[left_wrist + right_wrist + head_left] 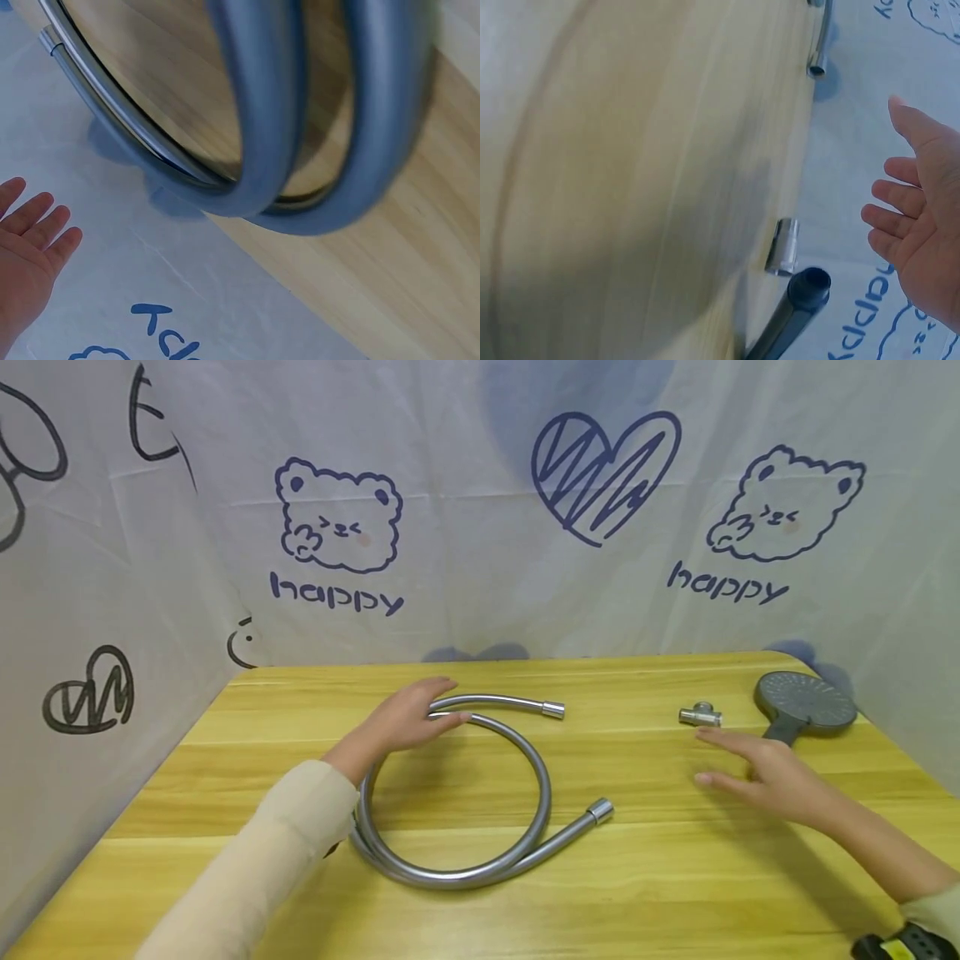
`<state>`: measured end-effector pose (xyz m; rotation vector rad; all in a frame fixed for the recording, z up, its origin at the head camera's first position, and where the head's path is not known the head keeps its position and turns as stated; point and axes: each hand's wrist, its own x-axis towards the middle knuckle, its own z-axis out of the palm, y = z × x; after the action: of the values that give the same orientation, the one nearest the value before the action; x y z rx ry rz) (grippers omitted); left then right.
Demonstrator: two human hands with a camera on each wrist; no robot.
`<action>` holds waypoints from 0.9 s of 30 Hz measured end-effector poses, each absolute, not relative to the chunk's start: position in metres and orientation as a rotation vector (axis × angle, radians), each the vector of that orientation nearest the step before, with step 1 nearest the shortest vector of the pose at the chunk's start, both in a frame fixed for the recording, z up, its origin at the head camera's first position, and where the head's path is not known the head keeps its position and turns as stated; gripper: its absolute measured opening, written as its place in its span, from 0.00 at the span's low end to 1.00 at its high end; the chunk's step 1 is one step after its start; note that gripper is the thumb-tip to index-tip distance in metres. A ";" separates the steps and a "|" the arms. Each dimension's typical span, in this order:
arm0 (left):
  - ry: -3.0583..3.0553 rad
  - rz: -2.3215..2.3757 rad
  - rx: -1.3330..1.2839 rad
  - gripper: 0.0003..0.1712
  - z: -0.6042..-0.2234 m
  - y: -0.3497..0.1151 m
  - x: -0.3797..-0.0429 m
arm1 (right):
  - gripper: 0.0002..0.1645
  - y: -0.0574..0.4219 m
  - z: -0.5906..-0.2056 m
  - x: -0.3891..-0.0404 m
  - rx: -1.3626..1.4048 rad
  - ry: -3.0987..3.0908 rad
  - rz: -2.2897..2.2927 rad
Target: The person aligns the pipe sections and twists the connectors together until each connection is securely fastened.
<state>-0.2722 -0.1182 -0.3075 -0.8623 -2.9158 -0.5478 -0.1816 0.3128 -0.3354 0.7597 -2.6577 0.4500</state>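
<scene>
A grey metallic shower hose lies coiled on the wooden table, its two chrome ends pointing right. My left hand is over the far left part of the coil, fingers extended, hiding a bit of it. In the left wrist view, that hand's fingers are apart from the hose. On the right, my right hand hovers with fingers loosely extended, holding nothing. Just beyond it lie a small chrome T-shaped fitting and a dark grey shower head, whose handle is partly hidden by the hand.
White cloth with drawn bears and hearts hangs behind the table and along its sides. The shower head lies near the table's far right corner. A dark band sits on the right wrist.
</scene>
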 end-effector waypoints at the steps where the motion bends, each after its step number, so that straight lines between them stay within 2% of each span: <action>1: -2.914 -0.555 -0.865 0.36 -0.307 -0.116 -0.274 | 0.32 0.315 -0.335 -0.182 0.749 -2.668 0.447; 27: -2.888 -0.711 -0.880 0.37 -0.314 -0.074 -0.301 | 0.32 0.370 -0.335 -0.191 0.434 -2.870 0.478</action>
<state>-0.3008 -0.0743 -0.3140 -0.8800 -2.8877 -0.7109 -0.1910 0.3703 -0.3347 0.4345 -2.8703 0.4779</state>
